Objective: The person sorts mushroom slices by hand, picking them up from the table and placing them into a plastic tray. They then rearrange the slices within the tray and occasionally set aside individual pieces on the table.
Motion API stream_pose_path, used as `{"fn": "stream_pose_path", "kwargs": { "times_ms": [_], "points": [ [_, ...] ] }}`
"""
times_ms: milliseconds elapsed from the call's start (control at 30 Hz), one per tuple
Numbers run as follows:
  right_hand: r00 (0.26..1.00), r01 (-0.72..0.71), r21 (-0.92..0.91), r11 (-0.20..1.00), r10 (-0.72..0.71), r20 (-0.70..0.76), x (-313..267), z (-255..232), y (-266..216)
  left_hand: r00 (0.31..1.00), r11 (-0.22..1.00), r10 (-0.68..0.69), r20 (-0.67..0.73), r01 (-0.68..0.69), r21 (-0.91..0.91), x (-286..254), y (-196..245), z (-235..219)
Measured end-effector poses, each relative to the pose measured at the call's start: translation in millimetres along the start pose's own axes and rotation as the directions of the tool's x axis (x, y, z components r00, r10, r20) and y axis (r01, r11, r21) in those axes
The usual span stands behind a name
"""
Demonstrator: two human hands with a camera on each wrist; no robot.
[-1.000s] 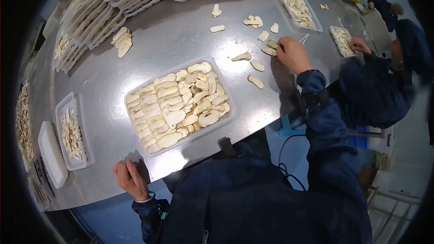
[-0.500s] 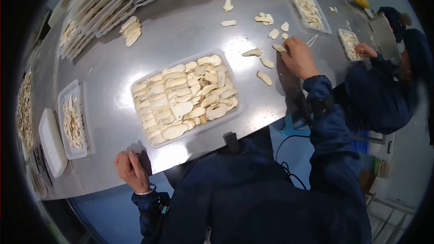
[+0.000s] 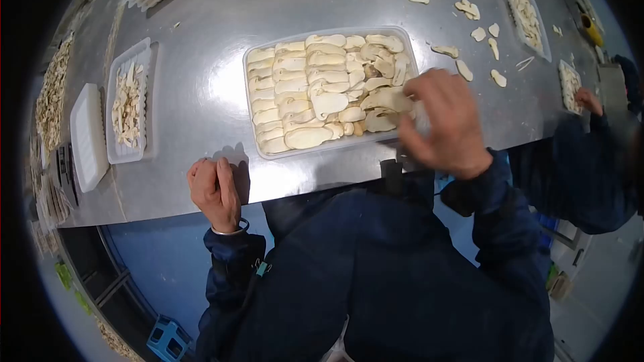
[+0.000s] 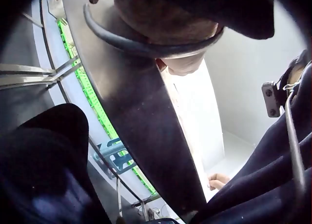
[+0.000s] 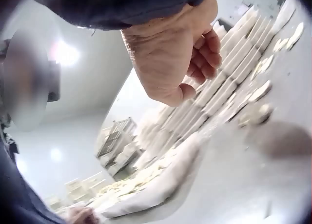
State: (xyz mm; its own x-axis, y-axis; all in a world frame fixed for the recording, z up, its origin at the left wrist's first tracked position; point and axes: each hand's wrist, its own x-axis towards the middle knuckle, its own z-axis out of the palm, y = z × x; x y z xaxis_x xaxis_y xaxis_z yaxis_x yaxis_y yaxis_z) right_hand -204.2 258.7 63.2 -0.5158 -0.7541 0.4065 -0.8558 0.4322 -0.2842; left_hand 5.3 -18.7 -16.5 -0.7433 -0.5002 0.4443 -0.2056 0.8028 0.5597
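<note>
On metal tabletop (image 3: 191, 121), mushroom slices (image 3: 329, 104) packed in large tray (image 3: 302, 152), half-curled right hand (image 3: 448, 121) over one end, grip unclear, smaller tray (image 3: 127, 156) of pieces (image 3: 127, 110) left of loosely curled, unladen left hand (image 3: 216, 192).

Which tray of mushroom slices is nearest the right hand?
The large tray mid-table, holding slices mostly in overlapping rows. The right hand is at its right end; the other trays sit farther off, toward the table's sides and back.
</note>
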Motion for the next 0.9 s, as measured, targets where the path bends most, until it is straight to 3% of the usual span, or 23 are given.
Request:
{"fn": "stream_pose_path", "kwargs": {
  "times_ms": [133,667,800,900],
  "points": [
    [0.992,0.121,0.134,0.984,-0.124,0.011,10.6,31.3,-27.6,1.000,1.000,0.005,-0.010,-0.005,-0.029,0.6,0.2,-0.5],
    [0.991,0.107,0.097,0.990,-0.115,0.074,16.9,49.6,-31.9,0.999,0.999,0.033,-0.021,-0.033,-0.026,1.9,-0.4,0.3],
    [0.999,0.006,0.036,0.999,-0.004,-0.041,19.1,19.5,-13.6,0.999,0.999,0.033,-0.001,-0.033,-0.029,1.5,-0.2,-1.1],
    [0.972,-0.106,-0.100,0.989,0.082,-0.218,16.8,-17.7,39.1,1.000,0.999,-0.003,0.018,0.004,-0.048,-0.4,-2.2,-1.0]
  ]
}}
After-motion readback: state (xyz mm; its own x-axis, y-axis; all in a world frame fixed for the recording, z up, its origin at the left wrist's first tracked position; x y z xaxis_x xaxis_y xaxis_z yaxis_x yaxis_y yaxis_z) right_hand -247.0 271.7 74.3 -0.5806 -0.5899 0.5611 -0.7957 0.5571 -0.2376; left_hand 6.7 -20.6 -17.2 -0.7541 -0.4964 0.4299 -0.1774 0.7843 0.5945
